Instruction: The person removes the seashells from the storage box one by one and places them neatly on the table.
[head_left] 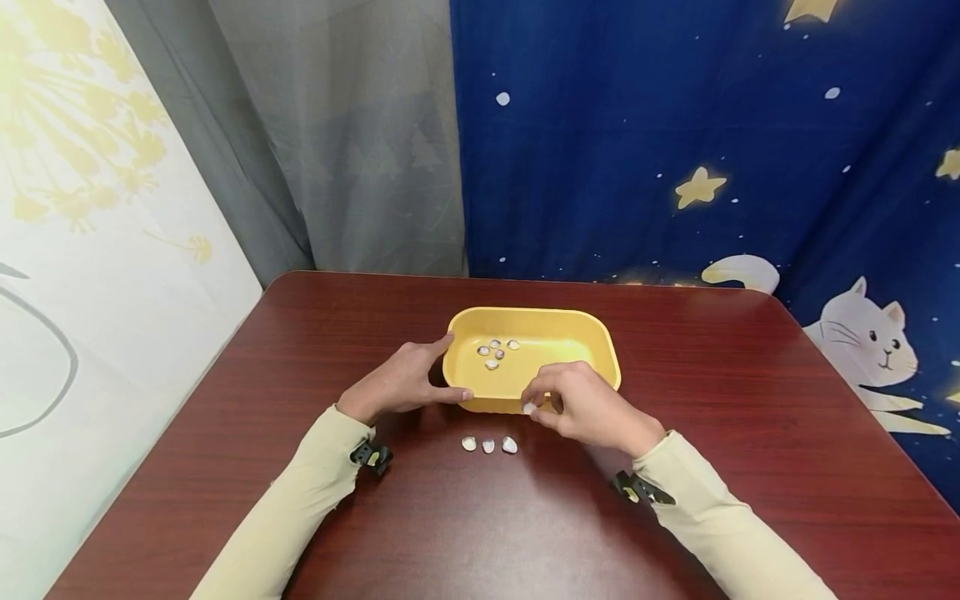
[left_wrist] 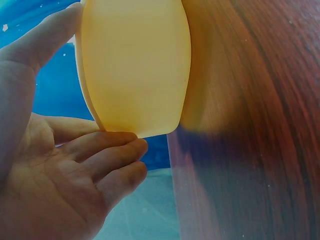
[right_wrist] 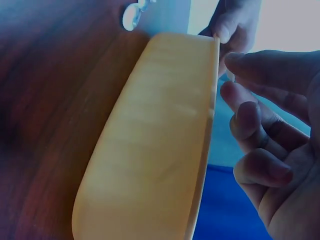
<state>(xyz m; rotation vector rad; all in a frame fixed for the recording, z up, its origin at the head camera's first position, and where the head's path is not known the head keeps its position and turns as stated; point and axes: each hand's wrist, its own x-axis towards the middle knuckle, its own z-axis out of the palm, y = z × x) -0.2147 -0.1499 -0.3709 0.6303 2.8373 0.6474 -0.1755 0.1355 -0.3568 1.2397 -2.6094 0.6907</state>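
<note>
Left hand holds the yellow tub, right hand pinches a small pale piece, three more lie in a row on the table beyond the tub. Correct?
No, not beyond it: the three pieces lie in a row on the table on the near side of the yellow tub, as the head view shows. The rest stands.

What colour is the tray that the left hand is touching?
Yellow; the tray shows best in the head view.

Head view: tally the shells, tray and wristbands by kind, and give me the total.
Pale shells: 9 visible (5 in the tray, 3 on the table, 1 in the right hand)
Yellow tray: 1
Dark wristbands: 2
Total: 12
</note>
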